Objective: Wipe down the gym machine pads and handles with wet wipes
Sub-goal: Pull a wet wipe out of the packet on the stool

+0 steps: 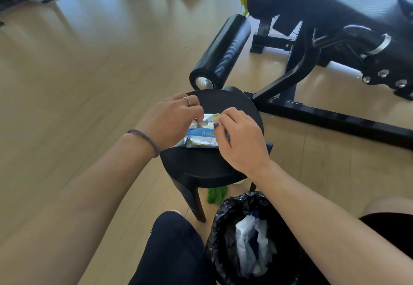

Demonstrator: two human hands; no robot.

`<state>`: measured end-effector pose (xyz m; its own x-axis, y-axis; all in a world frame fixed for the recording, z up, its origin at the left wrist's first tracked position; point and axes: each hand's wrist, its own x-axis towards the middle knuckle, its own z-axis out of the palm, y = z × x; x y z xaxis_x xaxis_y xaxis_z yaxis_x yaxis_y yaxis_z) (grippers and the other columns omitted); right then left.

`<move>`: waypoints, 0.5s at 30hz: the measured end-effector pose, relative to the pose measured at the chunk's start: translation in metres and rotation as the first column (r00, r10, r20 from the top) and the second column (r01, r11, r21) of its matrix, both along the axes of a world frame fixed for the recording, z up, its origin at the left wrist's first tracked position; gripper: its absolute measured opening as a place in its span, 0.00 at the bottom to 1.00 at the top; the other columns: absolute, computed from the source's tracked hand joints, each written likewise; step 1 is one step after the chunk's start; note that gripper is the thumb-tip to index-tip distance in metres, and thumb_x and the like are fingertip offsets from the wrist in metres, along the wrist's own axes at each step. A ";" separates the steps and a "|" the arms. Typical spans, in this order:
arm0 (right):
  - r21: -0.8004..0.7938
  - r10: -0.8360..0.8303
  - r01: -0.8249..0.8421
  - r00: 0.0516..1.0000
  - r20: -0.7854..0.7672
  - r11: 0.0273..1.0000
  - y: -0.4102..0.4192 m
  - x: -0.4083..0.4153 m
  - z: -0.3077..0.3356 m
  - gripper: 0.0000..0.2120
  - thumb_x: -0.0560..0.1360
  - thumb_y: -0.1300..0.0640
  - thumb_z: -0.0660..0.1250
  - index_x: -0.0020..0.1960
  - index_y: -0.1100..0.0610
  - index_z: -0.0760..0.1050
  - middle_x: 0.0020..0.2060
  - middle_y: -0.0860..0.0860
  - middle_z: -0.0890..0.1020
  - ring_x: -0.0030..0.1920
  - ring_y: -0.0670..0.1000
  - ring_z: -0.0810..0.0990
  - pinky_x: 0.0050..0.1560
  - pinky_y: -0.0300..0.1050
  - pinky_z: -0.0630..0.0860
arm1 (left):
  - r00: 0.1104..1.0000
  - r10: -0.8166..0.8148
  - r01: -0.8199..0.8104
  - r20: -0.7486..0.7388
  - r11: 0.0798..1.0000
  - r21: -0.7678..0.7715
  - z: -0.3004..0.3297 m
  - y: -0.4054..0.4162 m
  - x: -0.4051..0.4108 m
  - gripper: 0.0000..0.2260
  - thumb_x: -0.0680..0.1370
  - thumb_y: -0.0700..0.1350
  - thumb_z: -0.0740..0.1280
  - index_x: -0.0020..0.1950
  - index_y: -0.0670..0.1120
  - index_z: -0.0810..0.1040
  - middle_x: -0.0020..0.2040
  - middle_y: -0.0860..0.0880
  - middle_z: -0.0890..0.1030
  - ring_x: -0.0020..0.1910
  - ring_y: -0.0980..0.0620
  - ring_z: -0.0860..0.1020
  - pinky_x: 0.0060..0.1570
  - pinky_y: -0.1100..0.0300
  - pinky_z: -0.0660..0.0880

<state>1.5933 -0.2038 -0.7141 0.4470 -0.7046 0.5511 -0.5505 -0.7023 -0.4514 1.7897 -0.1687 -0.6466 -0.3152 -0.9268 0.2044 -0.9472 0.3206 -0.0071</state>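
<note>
A white and blue pack of wet wipes [200, 136] lies on a round black stool [201, 164] in front of me. My left hand [172, 121] holds the pack's left side, fingers curled at its top. My right hand [239, 138] pinches the pack's upper right part with thumb and fingers. Beyond the stool lies the gym machine: a black roller pad [223, 52] with a metal end cap, and a large black upholstered pad [324, 0] at the upper right. A chrome-banded black handle [366, 38] sits under the big pad.
A bin lined with a black bag [252, 237] holds crumpled white wipes at the lower right, beside my knee [174, 246]. A green cloth [215, 195] lies under the stool. The machine's black base bar [335, 119] runs across the wooden floor. More equipment stands at the far top left.
</note>
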 end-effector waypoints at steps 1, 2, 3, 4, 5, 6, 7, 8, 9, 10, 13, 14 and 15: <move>0.001 -0.003 0.003 1.000 0.001 1.000 0.000 0.000 0.000 0.12 0.81 0.54 0.61 0.48 0.59 0.81 0.47 0.51 0.81 0.44 0.49 0.77 0.44 0.50 0.77 | 1.000 0.017 -0.017 -0.015 1.000 0.011 0.002 -0.001 0.001 0.13 0.77 0.31 0.63 0.50 0.47 0.81 0.53 0.49 0.80 0.51 0.45 0.77 0.40 0.53 0.75; 0.000 -0.006 0.006 1.000 0.003 1.000 0.000 0.000 0.000 0.12 0.81 0.54 0.61 0.48 0.59 0.81 0.47 0.51 0.81 0.44 0.49 0.77 0.44 0.50 0.77 | 0.998 0.035 -0.034 -0.048 0.999 0.023 0.003 -0.001 0.001 0.12 0.79 0.34 0.60 0.51 0.47 0.81 0.53 0.50 0.80 0.51 0.46 0.77 0.41 0.51 0.76; -0.002 -0.008 0.008 1.000 0.005 1.000 0.000 0.000 0.000 0.12 0.81 0.55 0.61 0.48 0.59 0.81 0.46 0.51 0.81 0.44 0.49 0.77 0.44 0.50 0.76 | 0.994 0.055 -0.050 -0.098 0.998 0.043 0.005 0.000 0.001 0.13 0.80 0.36 0.58 0.51 0.47 0.81 0.53 0.50 0.80 0.50 0.47 0.77 0.43 0.50 0.76; -0.002 -0.008 0.008 1.000 0.006 1.000 0.000 0.000 0.000 0.12 0.81 0.54 0.61 0.48 0.59 0.81 0.46 0.51 0.81 0.44 0.49 0.77 0.44 0.50 0.76 | 0.985 0.073 -0.063 -0.158 0.996 0.067 0.007 0.000 0.000 0.14 0.80 0.39 0.56 0.50 0.46 0.81 0.53 0.51 0.79 0.49 0.47 0.77 0.45 0.50 0.76; -0.002 -0.006 0.006 1.000 0.007 1.000 0.000 0.000 0.000 0.12 0.81 0.54 0.61 0.48 0.59 0.81 0.46 0.51 0.81 0.44 0.49 0.77 0.44 0.50 0.76 | 0.969 0.104 -0.082 -0.226 0.991 0.102 0.008 0.001 -0.001 0.15 0.79 0.42 0.54 0.49 0.46 0.81 0.51 0.51 0.79 0.48 0.49 0.77 0.46 0.51 0.75; -0.002 -0.005 0.005 1.000 0.008 1.000 0.001 0.000 0.000 0.12 0.81 0.54 0.61 0.47 0.59 0.80 0.46 0.51 0.81 0.44 0.49 0.76 0.44 0.50 0.76 | 0.943 0.142 -0.105 -0.299 0.985 0.137 0.009 0.001 -0.002 0.17 0.78 0.45 0.53 0.47 0.46 0.81 0.49 0.52 0.79 0.47 0.50 0.76 0.47 0.51 0.74; -0.003 -0.005 0.005 1.000 0.010 1.000 0.001 0.001 0.000 0.13 0.81 0.54 0.61 0.47 0.59 0.80 0.46 0.51 0.81 0.44 0.49 0.76 0.44 0.50 0.76 | 0.914 0.188 -0.131 -0.359 0.976 0.176 0.009 0.001 -0.002 0.18 0.78 0.47 0.52 0.45 0.45 0.81 0.47 0.51 0.79 0.45 0.50 0.76 0.48 0.51 0.74; -0.005 -0.004 0.004 1.000 0.011 1.000 0.001 0.001 0.000 0.13 0.81 0.54 0.61 0.47 0.59 0.80 0.46 0.51 0.80 0.44 0.49 0.76 0.43 0.50 0.76 | 0.892 0.228 -0.156 -0.391 0.966 0.206 0.008 -0.001 -0.002 0.18 0.77 0.50 0.53 0.42 0.45 0.80 0.44 0.51 0.79 0.44 0.50 0.76 0.47 0.50 0.74; -0.007 -0.004 0.004 1.000 0.012 1.000 0.001 0.001 0.000 0.13 0.81 0.54 0.61 0.47 0.59 0.80 0.46 0.51 0.80 0.43 0.49 0.76 0.43 0.50 0.76 | 0.886 0.256 -0.180 -0.386 0.958 0.223 0.007 -0.002 -0.002 0.18 0.78 0.53 0.54 0.40 0.46 0.79 0.42 0.52 0.78 0.43 0.50 0.75 0.45 0.50 0.74; -0.007 -0.002 0.002 1.000 0.014 1.000 0.001 0.001 0.000 0.12 0.81 0.55 0.61 0.47 0.59 0.80 0.45 0.51 0.80 0.43 0.50 0.75 0.43 0.50 0.75 | 0.897 0.265 -0.197 -0.354 0.956 0.219 0.006 -0.003 -0.003 0.18 0.78 0.57 0.55 0.39 0.48 0.78 0.41 0.53 0.76 0.41 0.51 0.75 0.43 0.52 0.74; -0.001 -0.001 0.001 1.000 0.017 1.000 0.001 0.001 0.000 0.11 0.81 0.55 0.62 0.47 0.59 0.80 0.45 0.51 0.80 0.43 0.49 0.75 0.43 0.50 0.75 | 0.938 0.251 -0.211 -0.240 0.961 0.178 0.003 -0.006 -0.004 0.11 0.78 0.54 0.65 0.40 0.48 0.76 0.43 0.54 0.75 0.42 0.50 0.75 0.42 0.52 0.76; 0.000 -0.001 0.001 1.000 0.016 1.000 0.001 0.001 0.000 0.11 0.81 0.55 0.62 0.47 0.59 0.80 0.45 0.51 0.80 0.43 0.49 0.76 0.43 0.50 0.76 | 0.943 0.242 -0.206 -0.226 0.964 0.171 0.003 -0.006 -0.004 0.08 0.77 0.51 0.67 0.41 0.48 0.76 0.45 0.54 0.75 0.44 0.50 0.74 0.44 0.51 0.76; 0.000 0.000 0.000 1.000 0.014 1.000 0.001 0.001 0.000 0.11 0.81 0.55 0.62 0.47 0.59 0.80 0.45 0.51 0.80 0.43 0.49 0.76 0.43 0.50 0.76 | 0.945 0.233 -0.198 -0.228 0.966 0.169 0.003 -0.007 -0.005 0.06 0.77 0.49 0.68 0.42 0.48 0.77 0.47 0.54 0.74 0.46 0.51 0.73 0.46 0.49 0.77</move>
